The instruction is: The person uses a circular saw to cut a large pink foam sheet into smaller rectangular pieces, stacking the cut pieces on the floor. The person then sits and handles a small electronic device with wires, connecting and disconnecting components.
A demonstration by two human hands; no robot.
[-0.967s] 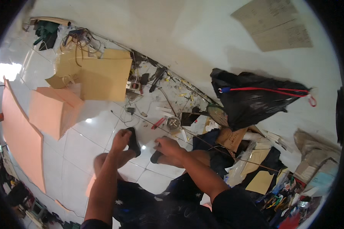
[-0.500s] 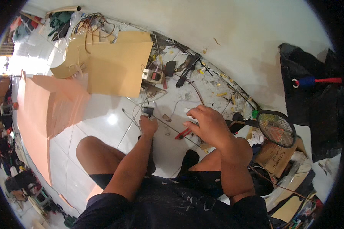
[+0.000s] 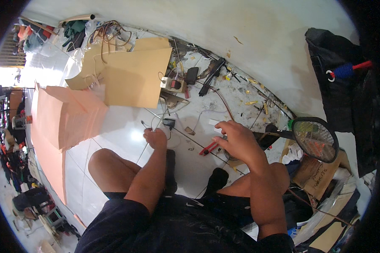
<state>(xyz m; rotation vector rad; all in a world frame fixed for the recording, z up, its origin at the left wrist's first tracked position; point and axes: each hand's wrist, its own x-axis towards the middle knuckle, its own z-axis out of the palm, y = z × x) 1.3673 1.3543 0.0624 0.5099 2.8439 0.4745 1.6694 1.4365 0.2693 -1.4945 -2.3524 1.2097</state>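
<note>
On glossy tiles, left hand (image 3: 155, 138) pinches thin wire (image 3: 144, 148).

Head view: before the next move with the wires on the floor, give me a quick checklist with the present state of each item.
1. Left hand has hold of the thin wire: ok, fingers closed around it over the tiled floor.
2. Right hand free: cannot tell, it is curled palm down and hides whatever is under it.
3. Red-handled pliers within reach: ok, lying just left of the right hand.
4. Small black part on the wire visible: ok, just beyond the left hand.
5. Work spot free of clutter: not ok, loose wires and scraps lie around both hands.
</note>
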